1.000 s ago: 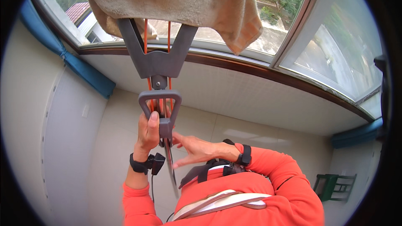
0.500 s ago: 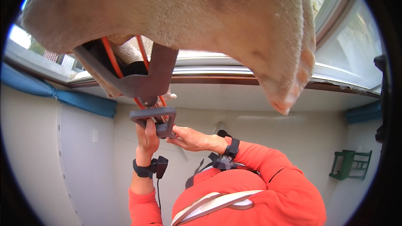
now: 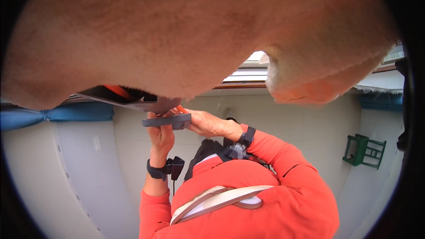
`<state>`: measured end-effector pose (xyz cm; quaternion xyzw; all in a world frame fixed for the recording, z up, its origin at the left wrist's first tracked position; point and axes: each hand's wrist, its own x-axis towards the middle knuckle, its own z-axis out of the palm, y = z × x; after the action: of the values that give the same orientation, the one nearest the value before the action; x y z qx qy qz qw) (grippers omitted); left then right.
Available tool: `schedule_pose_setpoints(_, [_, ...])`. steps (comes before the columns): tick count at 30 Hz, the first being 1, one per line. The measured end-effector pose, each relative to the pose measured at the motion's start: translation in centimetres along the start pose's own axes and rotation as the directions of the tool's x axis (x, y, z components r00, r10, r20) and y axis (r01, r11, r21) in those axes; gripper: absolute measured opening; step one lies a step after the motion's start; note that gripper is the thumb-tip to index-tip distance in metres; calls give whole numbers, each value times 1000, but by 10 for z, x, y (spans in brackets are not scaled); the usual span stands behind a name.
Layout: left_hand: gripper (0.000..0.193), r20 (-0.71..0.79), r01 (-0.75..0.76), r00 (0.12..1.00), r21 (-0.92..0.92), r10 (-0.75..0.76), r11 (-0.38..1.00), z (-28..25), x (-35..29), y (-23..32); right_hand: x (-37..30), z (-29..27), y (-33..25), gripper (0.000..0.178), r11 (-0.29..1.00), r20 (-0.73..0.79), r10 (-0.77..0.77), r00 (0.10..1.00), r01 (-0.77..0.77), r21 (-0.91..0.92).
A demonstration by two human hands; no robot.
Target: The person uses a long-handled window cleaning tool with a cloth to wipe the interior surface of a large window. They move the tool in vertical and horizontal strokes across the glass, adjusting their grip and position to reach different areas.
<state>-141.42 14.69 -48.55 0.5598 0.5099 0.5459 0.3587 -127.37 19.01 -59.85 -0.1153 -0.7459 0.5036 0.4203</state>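
Note:
A large piece of beige, fluffy fabric (image 3: pixel 190 35) fills the upper part of the head view and hangs low over a dark grey plastic piece (image 3: pixel 148 105) with orange rods (image 3: pixel 116 90). Below that sits a grey loop-shaped handle (image 3: pixel 166 119), seen nearly edge-on. My left hand (image 3: pixel 162 138) is closed on this handle from beneath. On its right side, my right hand (image 3: pixel 208 123) is closed at the handle and the orange rods, fingertips partly hidden. Most of the grey piece is covered by the fabric.
Behind the fabric runs a window with a pale frame (image 3: pixel 248 74). Blue curtains (image 3: pixel 84 111) hang at the left, with more blue at the far right. A green stool (image 3: pixel 364 150) stands at the right. Both my wrists wear black straps.
The fabric has come closer and lower, now covering most of the window and the grey piece. The handle has tilted to nearly edge-on, and both hands have risen slightly with it.

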Motion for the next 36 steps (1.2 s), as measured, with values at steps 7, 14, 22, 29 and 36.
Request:
schedule_pose_setpoints(7, [26, 278, -30, 957, -200, 86, 979, 18, 21, -11, -11, -8, -3, 43, 963, -57, 208, 976, -215, -161])
schedule_pose_setpoints(14, [16, 380, 79, 923, -315, 50, 946, 13, 7, -4, -46, 61, -11, 48, 887, -498, 343, 797, -449, -108])
schedule_pose_setpoints(22, [30, 307, 171, 951, -449, -29, 877, -24, -31, 9, -120, 185, 29, 57, 586, -540, 675, 502, -810, -22])
schedule_pose_setpoints(29, [26, 214, 193, 972, -499, -96, 844, -29, -75, 5, -176, 222, -10, 25, 556, -647, 658, 384, -828, 75])
schedule_pose_setpoints(36, [33, 143, 240, 970, -385, -199, 891, -37, -125, -31, -250, 281, -32, 21, 403, -654, 701, 285, -915, 33])
